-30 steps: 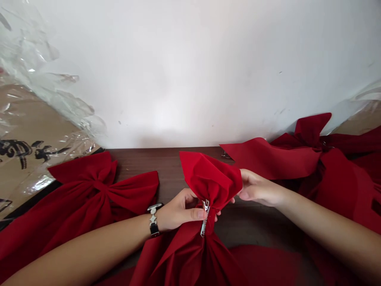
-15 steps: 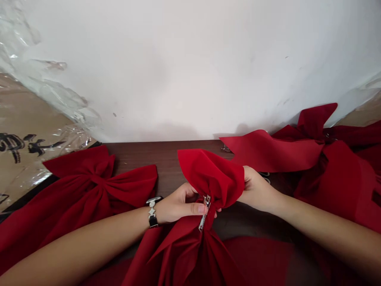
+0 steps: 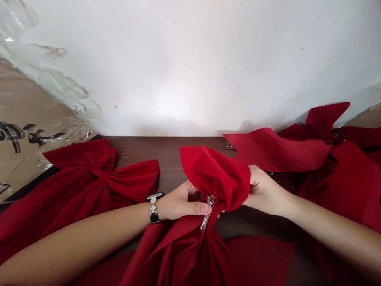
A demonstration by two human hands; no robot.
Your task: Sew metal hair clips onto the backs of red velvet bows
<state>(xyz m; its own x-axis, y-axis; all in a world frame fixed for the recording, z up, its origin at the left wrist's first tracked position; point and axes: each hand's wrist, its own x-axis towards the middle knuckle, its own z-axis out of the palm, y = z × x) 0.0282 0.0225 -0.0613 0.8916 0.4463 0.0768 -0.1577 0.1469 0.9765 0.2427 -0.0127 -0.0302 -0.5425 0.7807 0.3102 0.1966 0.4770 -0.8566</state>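
A red fabric bow [image 3: 216,174] hangs between my hands at the lower middle, with its back side showing. My left hand [image 3: 186,201] is closed round the bow's gathered centre, the thumb pressing beside a silver metal clip [image 3: 207,213] that lies lengthwise there. Wearing no watch, my right hand [image 3: 264,190] pinches the right edge of the bow's upper loop; its fingertips are partly hidden behind the cloth. Below the clip the bow's tails [image 3: 184,254] spread downward. A watch [image 3: 154,208] with a decorated band sits on my left wrist.
Another red bow [image 3: 98,172] lies on the dark brown table [image 3: 139,151] at left. More red bows [image 3: 282,151] are heaped at right, with metal clips among them. A plastic-wrapped cardboard box [image 3: 26,103] stands at far left, and a white wall [image 3: 178,67] rises behind.
My right hand has moved slightly right, and the upper loop it holds looks wider and rounder. The view has shifted a little. My left hand keeps its hold by the clip.
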